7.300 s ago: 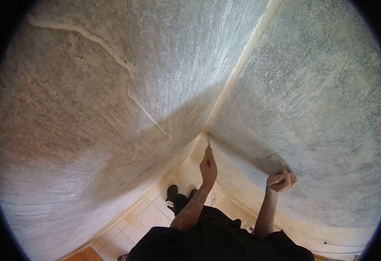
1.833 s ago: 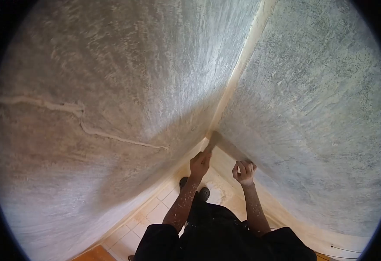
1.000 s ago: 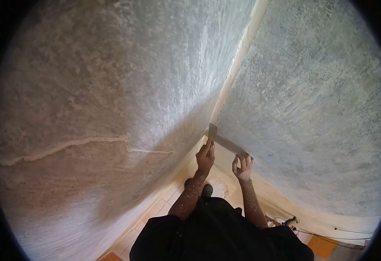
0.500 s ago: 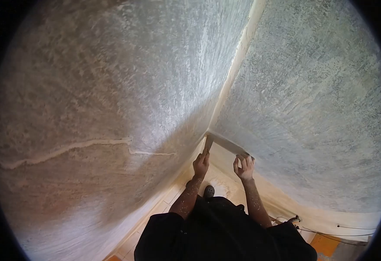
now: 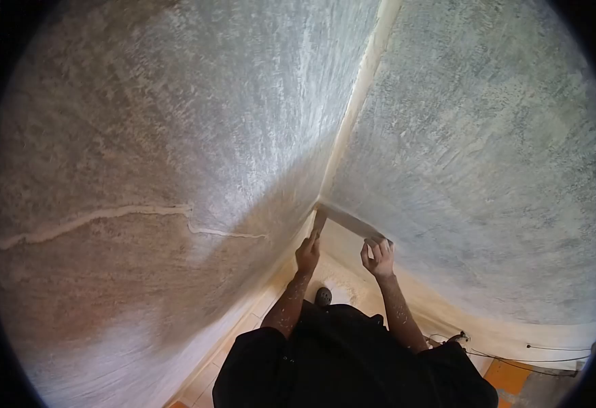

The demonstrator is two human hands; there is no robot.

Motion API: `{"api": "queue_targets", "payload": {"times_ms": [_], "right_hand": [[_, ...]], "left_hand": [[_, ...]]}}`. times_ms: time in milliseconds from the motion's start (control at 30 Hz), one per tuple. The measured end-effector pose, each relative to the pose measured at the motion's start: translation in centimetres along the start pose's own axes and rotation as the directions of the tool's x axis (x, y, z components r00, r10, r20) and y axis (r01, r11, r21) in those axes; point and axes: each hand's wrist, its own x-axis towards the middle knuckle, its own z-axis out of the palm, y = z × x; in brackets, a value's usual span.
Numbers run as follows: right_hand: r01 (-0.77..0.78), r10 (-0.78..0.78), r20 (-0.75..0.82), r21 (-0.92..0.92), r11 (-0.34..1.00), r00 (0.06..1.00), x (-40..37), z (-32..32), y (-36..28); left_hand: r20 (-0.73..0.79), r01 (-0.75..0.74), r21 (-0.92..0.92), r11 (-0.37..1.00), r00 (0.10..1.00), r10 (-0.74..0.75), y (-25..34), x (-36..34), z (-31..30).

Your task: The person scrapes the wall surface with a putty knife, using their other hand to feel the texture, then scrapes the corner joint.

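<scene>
My left hand (image 5: 307,255) is closed round a narrow flat tool that looks like a putty knife (image 5: 319,222), which points up into the corner of the walls. My right hand (image 5: 378,258) has its fingers curled on the near end of a wide flat blade (image 5: 353,223). This blade runs along the right wall (image 5: 474,163) to the corner, where its far end meets the tip of the putty knife. Whether the two tools touch there is too small to tell. White specks dot both forearms.
The left wall (image 5: 141,136) carries a pale filled crack (image 5: 107,213). A light strip of filler (image 5: 359,102) follows the corner line. Below me are a shoe (image 5: 323,296), pale floor tiles (image 5: 202,381), and at the lower right thin cables (image 5: 536,370) and an orange patch (image 5: 506,377).
The view has shifted slightly, so the walls and hands appear a little further left. Both hands keep their hold on the tools at the corner.
</scene>
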Motion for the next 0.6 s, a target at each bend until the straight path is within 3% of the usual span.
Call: {"api": "queue_targets", "payload": {"times_ms": [100,233,267,367,467,567,600], "right_hand": [[-0.006,0.006,0.014,0.039,0.999,1.0,-0.4,0.0,0.2],[0.0,0.0,0.021,0.007,1.0,1.0,0.0,0.2,-0.2],[0.002,-0.001,0.025,-0.014,1.0,1.0,0.0,0.0,-0.4],[0.019,-0.019,0.006,-0.009,1.0,1.0,0.1,0.1,-0.1],[0.007,-0.008,0.035,0.025,1.0,0.999,-0.7,0.5,0.3],[0.011,-0.012,0.018,0.042,0.999,1.0,-0.2,-0.4,0.2],[0.007,-0.007,0.007,0.045,0.999,1.0,-0.1,-0.2,-0.1]], "left_hand": [[0.074,0.103,0.035,0.994,0.992,-0.106,0.2,-0.8,-0.9],[0.056,0.076,0.096,0.992,0.995,-0.082,0.6,-1.4,-0.8],[0.023,0.08,-0.011,0.997,0.997,-0.08,0.9,-1.3,-0.6],[0.028,0.189,-0.014,0.982,0.982,-0.188,0.8,-1.4,-0.2],[0.153,0.363,-0.126,0.923,0.927,-0.344,0.5,-2.1,0.2],[0.363,0.683,-0.495,0.537,0.724,-0.586,8.6,0.5,-2.8],[0.378,0.704,-0.502,0.503,0.701,-0.604,10.9,1.5,-3.7]]}}
